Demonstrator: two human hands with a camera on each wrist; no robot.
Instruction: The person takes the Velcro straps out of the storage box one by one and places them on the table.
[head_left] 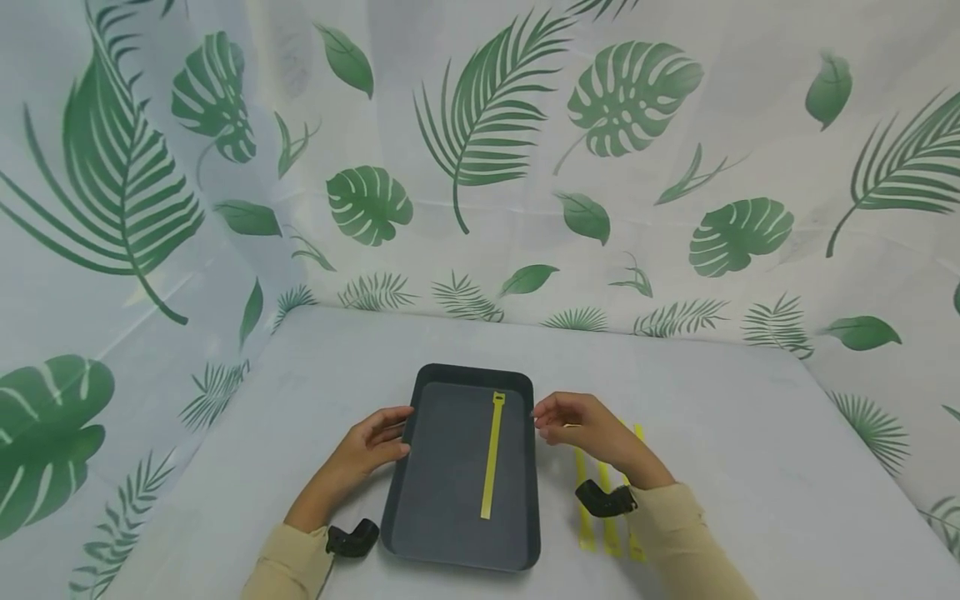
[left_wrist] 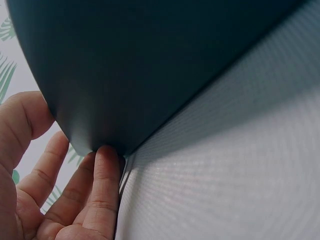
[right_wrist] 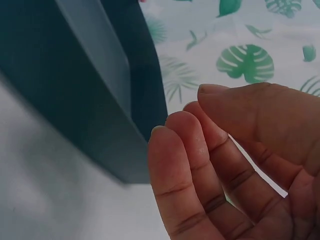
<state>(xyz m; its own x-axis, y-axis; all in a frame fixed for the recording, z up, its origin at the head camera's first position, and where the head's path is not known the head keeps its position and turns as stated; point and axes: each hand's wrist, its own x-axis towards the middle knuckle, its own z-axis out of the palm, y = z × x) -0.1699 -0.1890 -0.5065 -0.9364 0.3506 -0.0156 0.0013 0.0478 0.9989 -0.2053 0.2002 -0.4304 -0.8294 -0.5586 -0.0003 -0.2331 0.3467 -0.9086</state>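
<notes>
A dark grey tray with a raised rim lies lengthwise before me. On its floor, right of the middle, one yellow cable strap lies nearly straight, slotted head at the far end. My left hand is at the tray's left side. In the left wrist view its extended fingers touch the outer wall, with the thumb against the rim. On the opposite side is my right hand, its loosely bent fingertips close beside the right wall and nothing between thumb and fingers.
Several more yellow straps lie side by side on the white tabletop, right of the tray and partly hidden under my right forearm. A white curtain with green leaf prints stands behind the table and along both sides.
</notes>
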